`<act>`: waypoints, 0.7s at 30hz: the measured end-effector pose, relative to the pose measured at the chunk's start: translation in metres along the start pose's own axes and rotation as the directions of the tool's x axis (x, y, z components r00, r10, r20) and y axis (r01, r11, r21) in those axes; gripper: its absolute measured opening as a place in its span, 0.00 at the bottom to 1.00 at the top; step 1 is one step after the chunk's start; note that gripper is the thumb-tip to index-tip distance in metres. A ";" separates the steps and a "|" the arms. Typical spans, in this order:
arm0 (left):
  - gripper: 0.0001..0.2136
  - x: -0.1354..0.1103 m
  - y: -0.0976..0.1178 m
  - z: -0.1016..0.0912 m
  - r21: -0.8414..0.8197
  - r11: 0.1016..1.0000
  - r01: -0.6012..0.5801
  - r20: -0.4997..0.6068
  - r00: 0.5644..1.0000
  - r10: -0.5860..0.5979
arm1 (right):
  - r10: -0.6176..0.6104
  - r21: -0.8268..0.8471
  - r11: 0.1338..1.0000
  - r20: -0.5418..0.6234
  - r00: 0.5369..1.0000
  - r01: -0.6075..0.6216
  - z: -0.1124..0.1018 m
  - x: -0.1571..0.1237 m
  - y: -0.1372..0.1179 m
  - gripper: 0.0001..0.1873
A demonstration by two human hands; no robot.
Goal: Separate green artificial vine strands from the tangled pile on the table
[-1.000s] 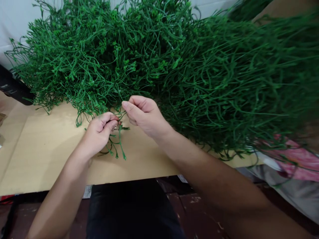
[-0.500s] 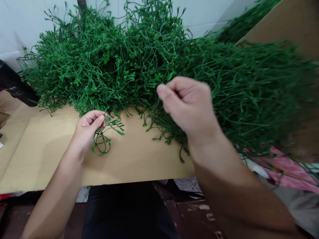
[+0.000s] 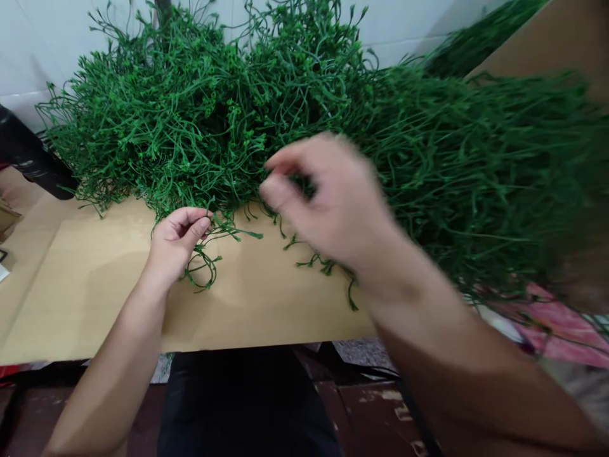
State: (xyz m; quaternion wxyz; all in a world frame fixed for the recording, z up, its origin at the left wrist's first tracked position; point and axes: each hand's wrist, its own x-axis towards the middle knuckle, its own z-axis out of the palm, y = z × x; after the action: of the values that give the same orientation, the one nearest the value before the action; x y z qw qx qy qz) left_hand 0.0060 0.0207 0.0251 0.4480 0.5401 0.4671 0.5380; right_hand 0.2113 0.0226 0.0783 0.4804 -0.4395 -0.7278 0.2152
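Thin green plant-like stems with small forked tips (image 3: 202,270) are pinched between the thumb and forefinger of my left hand (image 3: 183,238), just above the cardboard. Some of them curl into loops below the fingers and others stick out to the right. In front of a large heap of the same green stems (image 3: 190,120), my right hand (image 3: 328,197) is smeared by motion. Its fingers are bent, with a gap between thumb and forefinger. Whether anything thin is in it I cannot make out.
Brown cardboard (image 3: 266,304) covers the work surface. A black bottle-like object (image 3: 33,155) leans at the far left. White tiled wall (image 3: 404,25) stands behind the heap. A cardboard flap (image 3: 547,44) rises at the right, with pink material (image 3: 561,330) below it.
My right hand has moved left toward my left hand, and its thumb and forefinger have parted somewhat. My left hand keeps its pinch on the stems and appears slightly further right.
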 end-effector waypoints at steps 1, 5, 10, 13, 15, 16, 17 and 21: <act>0.09 0.000 -0.001 0.000 0.033 0.999 -0.011 -0.003 1.000 0.011 | -0.021 -0.034 0.999 0.123 0.992 0.025 0.022 -0.004 0.000 0.13; 0.08 0.000 -0.003 -0.001 0.124 0.991 -0.050 -0.009 0.999 0.051 | -0.017 -0.056 0.998 0.301 0.954 0.035 0.068 -0.012 0.013 0.09; 0.05 0.000 -0.004 0.000 0.144 0.984 -0.104 0.036 0.994 0.099 | -0.059 0.087 0.996 0.293 0.954 0.035 0.064 -0.012 0.019 0.13; 0.04 0.001 -0.007 -0.001 0.162 0.980 -0.118 0.038 0.993 0.113 | -0.059 0.134 0.991 0.264 0.963 0.024 0.067 -0.012 0.019 0.17; 0.04 0.001 -0.009 -0.002 0.169 0.978 -0.121 0.044 0.992 0.115 | -0.047 0.191 0.982 0.261 0.964 -0.004 0.073 -0.011 0.021 0.20; 0.05 0.001 -0.009 -0.002 0.174 0.977 -0.122 0.052 0.992 0.115 | -0.033 0.238 0.971 0.260 0.965 -0.030 0.076 -0.011 0.022 0.21; 0.05 0.001 -0.010 -0.002 0.180 0.976 -0.123 0.064 0.992 0.113 | -0.012 0.293 0.954 0.256 0.967 -0.066 0.079 -0.010 0.025 0.21; 0.06 0.001 -0.012 0.000 0.212 0.969 -0.126 0.134 0.986 0.099 | 0.139 0.483 0.843 0.230 0.963 -0.237 0.085 -0.009 0.036 0.15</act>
State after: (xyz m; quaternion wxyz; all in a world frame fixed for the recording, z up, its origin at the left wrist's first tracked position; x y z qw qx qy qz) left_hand 0.0056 0.0240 0.0139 0.3822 0.6439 0.4637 0.4736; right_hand 0.1527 0.0426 0.0094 0.4850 -0.3452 -0.6407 0.4849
